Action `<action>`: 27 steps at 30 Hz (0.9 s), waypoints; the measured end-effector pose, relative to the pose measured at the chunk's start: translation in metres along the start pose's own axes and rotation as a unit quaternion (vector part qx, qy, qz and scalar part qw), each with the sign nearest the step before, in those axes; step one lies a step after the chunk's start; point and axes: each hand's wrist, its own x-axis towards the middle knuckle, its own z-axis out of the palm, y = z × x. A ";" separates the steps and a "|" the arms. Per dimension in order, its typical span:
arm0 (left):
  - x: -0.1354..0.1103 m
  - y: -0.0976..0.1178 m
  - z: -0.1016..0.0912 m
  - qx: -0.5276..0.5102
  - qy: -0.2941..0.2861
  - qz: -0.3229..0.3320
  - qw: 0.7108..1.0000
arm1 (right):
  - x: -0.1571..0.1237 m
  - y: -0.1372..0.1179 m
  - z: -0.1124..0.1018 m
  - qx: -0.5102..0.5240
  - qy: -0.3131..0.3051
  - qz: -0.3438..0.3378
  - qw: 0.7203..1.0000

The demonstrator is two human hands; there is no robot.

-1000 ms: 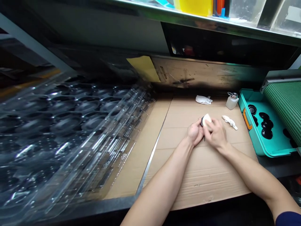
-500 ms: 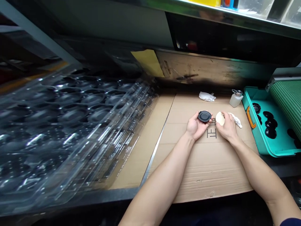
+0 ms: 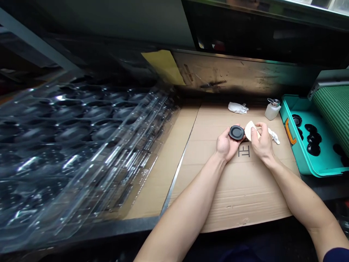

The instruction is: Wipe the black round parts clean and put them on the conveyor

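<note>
My left hand point(image 3: 225, 145) holds a small black round plastic part point(image 3: 236, 132) with a raised rim and a sunken middle, its face turned up. Fingers curl beneath it and the thumb rests at its left side. Just to the right, my right hand point(image 3: 262, 142) grips a pale cream round pad point(image 3: 249, 130), with the thumb pressed on its face. The pad's left edge is close to the black part; whether they touch I cannot tell. Below both hands lies a cardboard sheet point(image 3: 218, 189) with black printed marks.
Stacked clear plastic trays point(image 3: 103, 160) with black round parts fill the left side. A pump bottle point(image 3: 272, 110) and crumpled white cloth point(image 3: 237, 107) stand behind my hands; another white cloth point(image 3: 274, 136) lies right. A teal bin point(image 3: 302, 160) holds several black parts, near a green conveyor belt point(image 3: 332, 109).
The right hand has turned and lifted the cream pad slightly leftward, closer to the black part. The black part is tilted a little differently in my left hand. The camera view has shifted slightly.
</note>
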 end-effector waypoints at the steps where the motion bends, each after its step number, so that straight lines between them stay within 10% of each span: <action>1: -0.001 -0.004 0.001 0.010 -0.005 0.004 1.000 | -0.002 -0.002 0.002 0.008 0.006 -0.001 1.000; 7: -0.005 -0.018 0.005 0.059 -0.031 0.008 0.998 | -0.009 -0.005 0.021 -0.058 -0.065 -0.006 0.996; 14: -0.004 0.027 -0.005 -0.043 0.021 -0.018 0.999 | -0.004 0.005 0.003 -0.106 -0.005 0.005 0.994; 19: -0.007 0.043 -0.009 -0.052 0.033 -0.114 0.992 | -0.005 0.012 -0.005 -0.155 -0.118 -0.036 0.980; 27: -0.013 0.039 -0.003 -0.020 0.006 -0.125 0.992 | 0.009 0.028 -0.023 -0.313 0.024 -0.048 0.948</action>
